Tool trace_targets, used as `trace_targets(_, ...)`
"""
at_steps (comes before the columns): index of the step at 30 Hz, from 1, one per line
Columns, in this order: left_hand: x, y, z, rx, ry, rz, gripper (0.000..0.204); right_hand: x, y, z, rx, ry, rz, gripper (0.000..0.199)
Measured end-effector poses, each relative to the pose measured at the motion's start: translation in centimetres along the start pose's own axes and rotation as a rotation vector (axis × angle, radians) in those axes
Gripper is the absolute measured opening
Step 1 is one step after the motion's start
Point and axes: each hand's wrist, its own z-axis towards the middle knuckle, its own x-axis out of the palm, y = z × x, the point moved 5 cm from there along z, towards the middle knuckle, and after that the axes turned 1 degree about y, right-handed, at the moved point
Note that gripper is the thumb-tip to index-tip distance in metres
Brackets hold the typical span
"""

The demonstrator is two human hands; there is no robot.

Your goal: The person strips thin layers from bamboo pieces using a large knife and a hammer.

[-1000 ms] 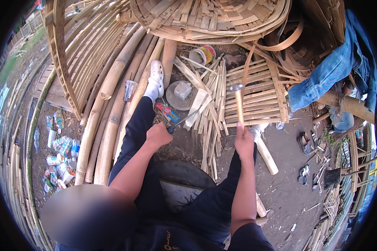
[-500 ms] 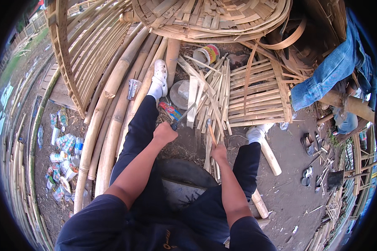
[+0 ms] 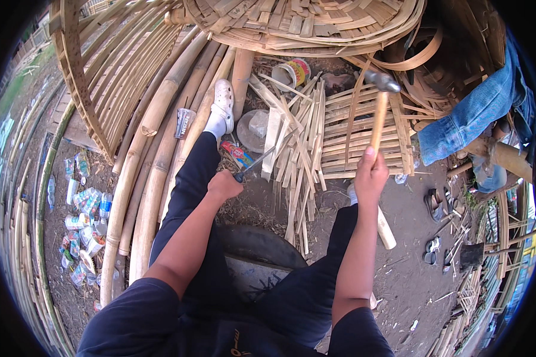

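My right hand (image 3: 371,174) is closed round the wooden handle of a hammer (image 3: 379,119). The metal head is raised in front of a slatted bamboo panel (image 3: 339,143). My left hand (image 3: 225,185) grips the dark handle of a thin-bladed tool (image 3: 257,162); whether it is a knife or a chisel, I cannot tell. Its blade points up and right, toward a loose pile of split bamboo strips (image 3: 298,131) on the ground. Beside the blade lies a red and blue wrapper (image 3: 238,154). A grey round stone-like piece (image 3: 251,132) is by my shoe.
Thick bamboo poles (image 3: 161,131) run along my left, with a plastic cup (image 3: 184,123) on them. A woven bamboo basket (image 3: 304,27) stands ahead. Blue denim (image 3: 458,131) hangs at right, above sandals (image 3: 436,205). Plastic litter (image 3: 86,223) lies far left.
My right hand has swung up and to the right, lifting the hammer from the strips to before the slatted panel. My left hand has shifted slightly left with its tool.
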Motion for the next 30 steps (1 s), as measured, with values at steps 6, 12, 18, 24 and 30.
trace_targets(6, 0.1, 0.1, -0.1, 0.027, 0.005, 0.036, 0.038, 4.4, -0.7, -1.0, -0.102, -0.164, 0.817, 0.045)
trace_targets(12, 1.0, -0.6, 0.5, 0.045, 0.024, -0.013, 0.038, 12.3, -21.8, -20.0, 0.481, 0.791, -0.625, 0.055)
trace_targets(18, 0.6, 0.4, 0.0, -0.006, 0.067, 0.052, 0.04, 9.3, -21.2, -20.6, 0.684, 0.77, -0.535, 0.055)
trace_targets(24, 1.2, -0.2, -0.3, 0.061, 0.039, 0.058, 0.039, 4.3, -5.1, -3.1, 0.13, 0.137, -0.089, 0.044)
trace_targets(30, 0.8, -0.4, -0.7, 0.013, 0.071, 0.123, 0.042, 3.1, 0.0, 2.0, -0.032, -0.121, 0.568, 0.041)
